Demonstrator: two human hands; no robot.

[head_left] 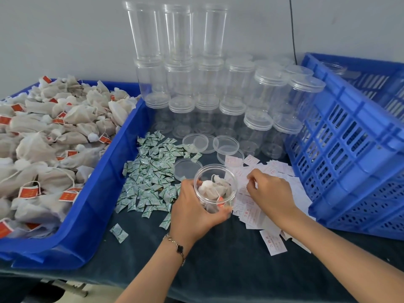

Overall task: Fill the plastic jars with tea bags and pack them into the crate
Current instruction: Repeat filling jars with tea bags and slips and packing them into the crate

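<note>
Left hand: my left hand [192, 212] wraps the clear, lidless round plastic jar [215, 189], thumb on its near wall and fingers [223, 213] curled round the lower side, so they are grasping the jar.
Jar: it stands open-mouthed on the dark cloth-covered desk [196, 259], between my two hands, with a few pale mesh tea bags inside [213, 188] and a red tag showing near the bottom.
Right hand: my right hand [270, 192] is just beside the jar on its right, fingers bent down onto the white paper slips with red print [258, 213]; they seem to pinch one slip, though I cannot tell for certain.
Tea bag supply: a heap of pale mesh tea bags with red tags [43, 149] fills the shallow blue plastic tray [91, 206] to my left, well apart from my fingers.
Sachets: small green-and-white packets [148, 176] lie scattered on the desk between the tray and the jar, touching my left hand's edge.
Loose lids: clear round plastic lids [226, 145] lie flat just behind the jar.
Empty jars: clear lidded plastic jars [271, 95] stand stacked against the wall beyond the lids.
Crate: the blue slotted plastic crate [354, 149] sits tilted at my right, near my right hand; one clear jar shows at its far end.
</note>
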